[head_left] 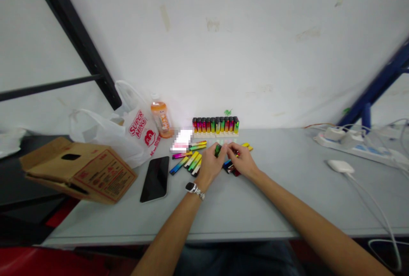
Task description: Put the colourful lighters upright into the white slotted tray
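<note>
My left hand (212, 159), with a watch (191, 187) at its wrist, is closed around a green lighter (217, 150). My right hand (239, 158) meets it at the fingertips, its fingers pinched together; what they hold, if anything, is too small to make out. Beneath and beside my right hand lie several dark and coloured lighters (227, 165). More loose lighters (194, 162) are spread left of my left hand. Behind both hands, a row of upright colourful lighters (215, 126) stands in a pale holder against the wall.
On the left are an open cardboard box (102, 176), a white plastic bag (124, 139), an orange drink bottle (160, 116) and a black phone (155, 179). A power strip (348, 144) and a white charger (341, 166) with cables lie on the right of the grey table (287, 208).
</note>
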### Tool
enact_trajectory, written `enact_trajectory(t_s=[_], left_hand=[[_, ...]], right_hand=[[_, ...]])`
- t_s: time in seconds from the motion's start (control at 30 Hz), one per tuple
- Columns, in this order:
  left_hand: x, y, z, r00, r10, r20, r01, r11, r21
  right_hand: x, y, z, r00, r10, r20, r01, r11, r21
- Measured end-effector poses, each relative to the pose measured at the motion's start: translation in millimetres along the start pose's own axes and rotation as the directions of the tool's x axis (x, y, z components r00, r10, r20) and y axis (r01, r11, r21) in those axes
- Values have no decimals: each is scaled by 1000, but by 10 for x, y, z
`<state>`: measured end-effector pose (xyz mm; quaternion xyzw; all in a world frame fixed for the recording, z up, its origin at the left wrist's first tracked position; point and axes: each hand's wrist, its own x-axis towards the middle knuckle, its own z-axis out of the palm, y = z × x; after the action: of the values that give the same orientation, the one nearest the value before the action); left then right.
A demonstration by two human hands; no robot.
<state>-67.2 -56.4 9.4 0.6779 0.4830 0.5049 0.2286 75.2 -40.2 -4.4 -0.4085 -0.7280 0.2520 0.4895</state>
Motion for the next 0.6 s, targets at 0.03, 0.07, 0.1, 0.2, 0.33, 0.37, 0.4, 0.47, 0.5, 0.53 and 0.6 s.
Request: enact_trajectory(t_s=[0.03,0.07,0.1,0.2,0.33,0.37,0.4,0.47,0.5,0.53,0.6], left_hand=[[1,-4,0,1000,8,-3,-7,1000,6],[3,-8,1,1000,11,-5,-11,1000,13],[4,-12,1,1000,10,-5,-10,1000,21],[5,-26,-2,1000,1,-2,-1,999,48],[5,-32,-5,1000,6,10,-7,996,88],[5,-30,-5,1000,4,12,-5,996,92],[6,-26,-6,1000,0,11,-1,995,95],[5,-10,-9,1000,-12,0,12,993,114],[2,1,-14,1000,-17,-7,18,991,133],[-2,13,-20,1000,-23,-14,25,987,158],[-16,33,-37,999,-28,-16,31,979,201]], right_hand=[[-1,0,1,1000,1,1,-1,1000,-2],[-1,0,2,1000,0,2,0,1000,-3],[-1,-1,4,1000,-1,3,1,1000,-3],[3,-11,8,1000,4,9,-4,1000,0],[8,-35,5,1000,13,18,-13,1000,13],[7,-39,2,1000,14,19,-15,1000,14],[6,-41,0,1000,16,22,-17,1000,14],[1,-40,-3,999,24,27,-24,1000,15],[-2,-40,-2,999,29,29,-30,999,18],[-4,-40,1,999,35,29,-36,999,25],[-5,-50,15,998,58,32,-60,996,60]])
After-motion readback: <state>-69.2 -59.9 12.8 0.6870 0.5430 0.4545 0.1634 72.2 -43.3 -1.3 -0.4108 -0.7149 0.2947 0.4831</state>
